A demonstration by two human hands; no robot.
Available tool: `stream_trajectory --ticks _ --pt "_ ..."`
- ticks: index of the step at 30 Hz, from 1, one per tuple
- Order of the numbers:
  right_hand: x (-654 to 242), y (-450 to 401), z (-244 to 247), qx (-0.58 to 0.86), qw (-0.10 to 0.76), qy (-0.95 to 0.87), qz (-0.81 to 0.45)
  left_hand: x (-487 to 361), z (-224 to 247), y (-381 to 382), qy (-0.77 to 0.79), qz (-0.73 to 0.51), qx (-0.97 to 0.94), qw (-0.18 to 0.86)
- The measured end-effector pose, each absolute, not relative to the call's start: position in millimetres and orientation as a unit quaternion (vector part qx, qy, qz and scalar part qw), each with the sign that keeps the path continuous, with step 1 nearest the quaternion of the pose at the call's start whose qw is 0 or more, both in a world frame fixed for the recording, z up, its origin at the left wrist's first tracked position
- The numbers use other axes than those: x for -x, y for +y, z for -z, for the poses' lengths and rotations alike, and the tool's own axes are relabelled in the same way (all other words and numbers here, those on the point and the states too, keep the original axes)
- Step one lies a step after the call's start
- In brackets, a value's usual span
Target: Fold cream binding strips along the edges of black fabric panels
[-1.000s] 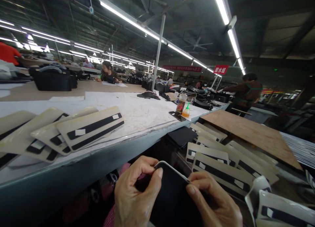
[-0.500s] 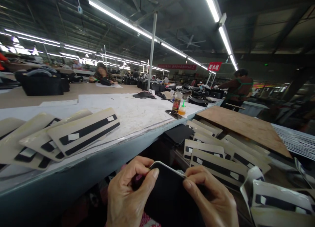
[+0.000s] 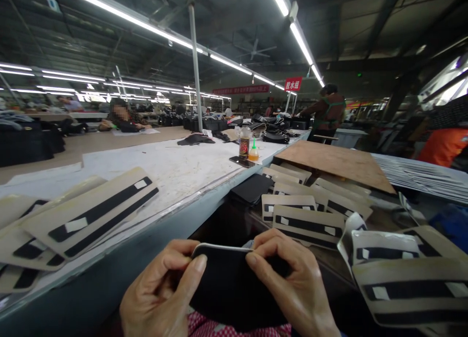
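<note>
A black panel (image 3: 234, 288) with a pale edge along its top hangs between my two hands, low in the middle of the view. My left hand (image 3: 164, 283) pinches its upper left corner between thumb and fingers. Farther right along the same edge, my right hand (image 3: 288, 278) pinches it with thumb and forefinger. The panel's lower part drops over red-and-white checked cloth (image 3: 215, 325). What lies behind the panel is hidden.
Beige panels with black strips (image 3: 98, 210) overlap on the white-topped table (image 3: 164, 169) at left. More beige panels (image 3: 307, 225) lie at right, near a brown board (image 3: 332, 161). A bottle (image 3: 244, 144), a glue bottle (image 3: 253, 153) and a phone (image 3: 241, 161) stand or lie farther back.
The view has turned to the right, so the surroundings sit farther left. Both hands still pinch the black panel, whose top edge now looks more level.
</note>
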State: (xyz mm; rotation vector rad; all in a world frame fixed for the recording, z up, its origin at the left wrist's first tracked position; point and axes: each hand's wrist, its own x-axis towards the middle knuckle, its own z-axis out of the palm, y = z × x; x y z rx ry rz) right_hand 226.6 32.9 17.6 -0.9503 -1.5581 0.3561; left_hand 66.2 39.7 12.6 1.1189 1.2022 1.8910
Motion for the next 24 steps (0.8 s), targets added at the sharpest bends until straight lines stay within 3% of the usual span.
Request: stream_trajectory --ticks 12,24 --pt "-241.8 39.7 -27.1 0.376 0.563 -0.703 -0.219 -33.4 6.2 28.1 0.384 -0.697 -0.395 0.459" --pt "-242.8 41.7 -22.0 0.422 0.522 -0.714 -0.199 -59.7 -13.7 18.0 0.439 -0.718 -0.467 0.272"
